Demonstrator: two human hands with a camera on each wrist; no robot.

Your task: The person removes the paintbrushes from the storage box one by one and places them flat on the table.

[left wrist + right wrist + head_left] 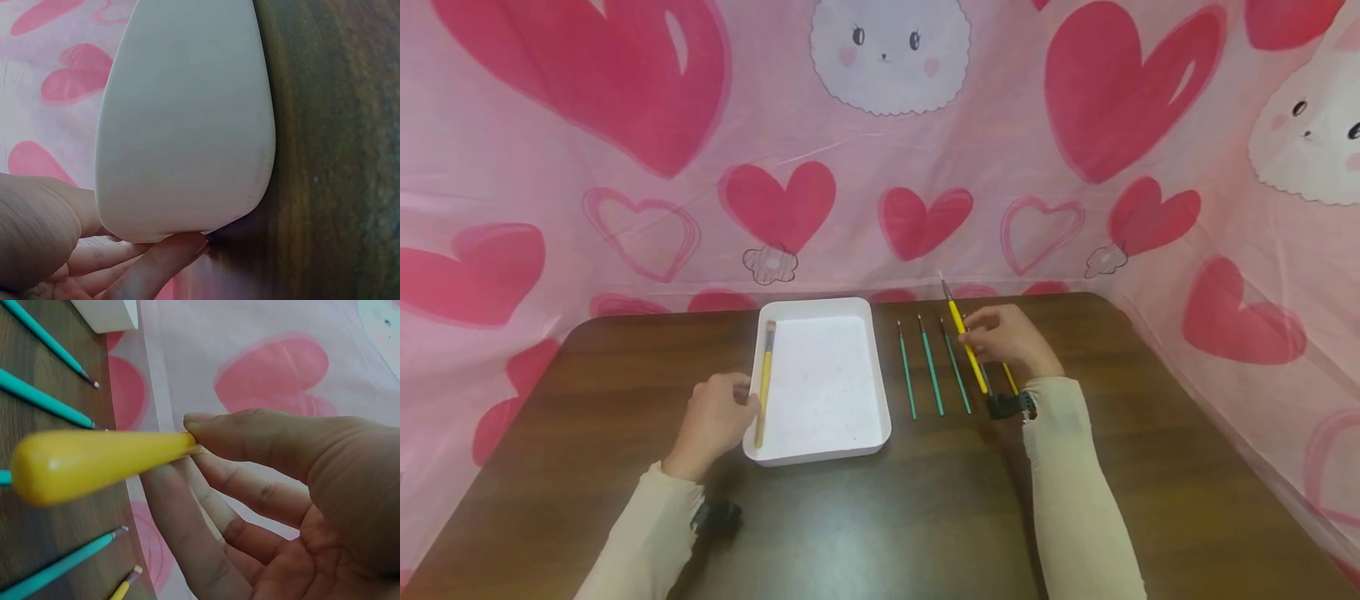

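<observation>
In the head view, my left hand grips the left side of a white tray. The left wrist view shows its fingers against the tray's outer wall and the thumb by the rim. Along the left inside of that tray lies a flat paintbrush with a yellow handle. My right hand pinches a second yellow-handled paintbrush between thumb and fingers, bristles pointing away, above the row of brushes. Seen from the right wrist, the rounded handle end points toward the camera.
Several teal paintbrushes lie side by side right of the tray, one partly hidden by the held brush. A thinner yellow paintbrush lies under my right hand. Behind the brown table hangs a pink heart-patterned cloth, which also covers the sides.
</observation>
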